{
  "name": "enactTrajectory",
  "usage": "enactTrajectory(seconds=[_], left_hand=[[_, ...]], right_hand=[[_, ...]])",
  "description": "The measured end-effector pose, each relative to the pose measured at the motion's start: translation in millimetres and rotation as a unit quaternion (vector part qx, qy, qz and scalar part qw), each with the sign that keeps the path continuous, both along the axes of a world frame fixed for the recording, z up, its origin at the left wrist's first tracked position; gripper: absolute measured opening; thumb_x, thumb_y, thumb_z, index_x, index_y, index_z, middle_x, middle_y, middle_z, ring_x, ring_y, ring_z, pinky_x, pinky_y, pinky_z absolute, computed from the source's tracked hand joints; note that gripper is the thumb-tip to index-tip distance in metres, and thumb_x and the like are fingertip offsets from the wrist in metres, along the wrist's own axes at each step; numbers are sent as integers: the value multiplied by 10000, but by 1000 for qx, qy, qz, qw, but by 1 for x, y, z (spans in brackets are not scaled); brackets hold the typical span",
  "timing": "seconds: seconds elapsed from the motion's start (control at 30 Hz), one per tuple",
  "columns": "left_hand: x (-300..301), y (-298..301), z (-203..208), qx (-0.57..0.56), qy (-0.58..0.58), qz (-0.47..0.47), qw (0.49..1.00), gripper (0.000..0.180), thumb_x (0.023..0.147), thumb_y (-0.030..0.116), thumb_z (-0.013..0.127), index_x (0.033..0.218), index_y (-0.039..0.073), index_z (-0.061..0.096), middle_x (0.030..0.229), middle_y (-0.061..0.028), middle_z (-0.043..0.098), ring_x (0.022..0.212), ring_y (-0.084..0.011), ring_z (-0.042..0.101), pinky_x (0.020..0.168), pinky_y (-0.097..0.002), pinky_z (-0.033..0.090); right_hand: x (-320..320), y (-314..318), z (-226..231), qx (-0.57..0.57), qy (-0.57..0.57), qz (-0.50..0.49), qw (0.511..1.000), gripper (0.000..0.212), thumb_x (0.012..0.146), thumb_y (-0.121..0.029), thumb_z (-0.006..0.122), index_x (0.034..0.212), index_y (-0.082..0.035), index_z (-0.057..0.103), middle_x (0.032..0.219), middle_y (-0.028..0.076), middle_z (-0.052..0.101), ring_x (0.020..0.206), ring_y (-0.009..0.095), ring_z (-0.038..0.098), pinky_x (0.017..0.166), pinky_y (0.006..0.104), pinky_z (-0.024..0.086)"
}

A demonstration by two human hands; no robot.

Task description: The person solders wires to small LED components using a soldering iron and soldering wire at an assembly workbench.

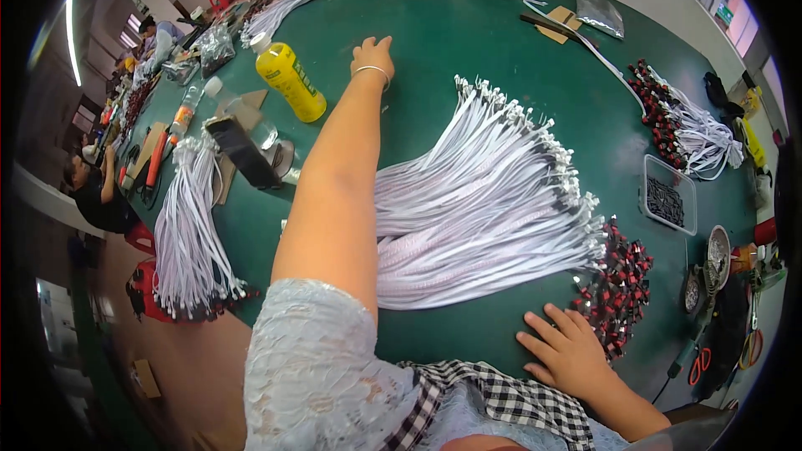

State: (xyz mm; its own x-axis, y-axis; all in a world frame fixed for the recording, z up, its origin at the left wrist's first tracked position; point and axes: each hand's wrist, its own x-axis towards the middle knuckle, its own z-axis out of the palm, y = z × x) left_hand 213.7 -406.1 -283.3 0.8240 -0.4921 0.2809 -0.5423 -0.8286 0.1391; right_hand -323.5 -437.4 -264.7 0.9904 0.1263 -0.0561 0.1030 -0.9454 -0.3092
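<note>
- The step in hand is seemingly one of tending a spread sheaf of flat white cables [493, 200], which is lying across the middle of the green counter [468, 341], to the right of the left forearm.
- The left hand [373, 57] is hovering or resting at the far side, beyond the sheaf and to the right of a yellow plastic bottle [291, 79]; its fingers are pointing forward, slightly apart, and showing nothing between them. Contact with the surface is hard to tell.
- The right hand [572, 352] is resting palm down near the front edge, fingers loosely spread, just beside a heap of small red-and-black connectors [616, 284]; it is pinching nothing visible.
- By judgement, the next move is calling for a light, gathering grip, since the loose strands are probably prone to sliding and tangling.
- The cables are looking smooth, narrow and ribbon-like, their small white plug ends fanning out unevenly along the right side; the forearm is hiding part of the sheaf's left side.
- The connectors are forming a dense, angular, glossy pile; whether they are joined to the cables is unclear.
- A second bunch of white cables [190, 225] is drooping over the left edge, while a clear plastic box [668, 225] on the right is holding small dark pieces [665, 200].
</note>
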Motion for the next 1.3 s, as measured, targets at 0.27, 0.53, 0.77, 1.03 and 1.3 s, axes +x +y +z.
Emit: enactTrajectory(seconds=[0.27, 0.53, 0.77, 1.03, 1.3], left_hand=[[41, -7, -11, 134, -89, -78, 984, 203, 793, 90, 478, 889, 85, 656, 945, -171, 614, 918, -298, 587, 809, -388, 472], [55, 13, -18, 179, -84, -44, 979, 141, 767, 109, 552, 906, 99, 573, 929, -150, 606, 911, -327, 566, 764, -394, 454], [9, -7, 9, 165, -11, -41, 985, 199, 827, 168, 472, 983, 103, 576, 1020, -133, 594, 960, -310, 563, 792, -414, 457], [-229, -132, 55, -96, 45, -534, 839, 148, 763, 148, 568, 874, 51, 573, 825, -123, 604, 784, -277, 580, 690, -343, 457], [-380, -205, -7, 12, -33, -514, 857, 172, 736, 232, 607, 886, 148, 618, 962, -76, 589, 948, -277, 531, 805, -407, 431]], right_hand=[[-2, 0, 6, -3, 3, -24, 1000, 438, 682, -324, 650, 1085, -178, 556, 1244, 33, 459, 1128, 269, 424, 896, 417, 346], [-1, -5, -7, 39, -23, -28, 999, 428, 707, -295, 649, 1097, -164, 535, 1260, 33, 443, 1142, 256, 413, 901, 414, 347], [-16, -4, -15, 33, -45, -44, 997, 419, 724, -297, 637, 1107, -163, 532, 1270, 27, 434, 1164, 234, 402, 920, 392, 345], [-44, -4, -26, -1, -125, -84, 989, 412, 719, -303, 621, 1085, -128, 547, 1231, 48, 465, 1138, 233, 430, 900, 398, 373], [-52, -9, -34, -120, -187, -80, 972, 350, 765, -273, 532, 1074, -111, 549, 1188, 65, 504, 1124, 235, 451, 959, 415, 328]])
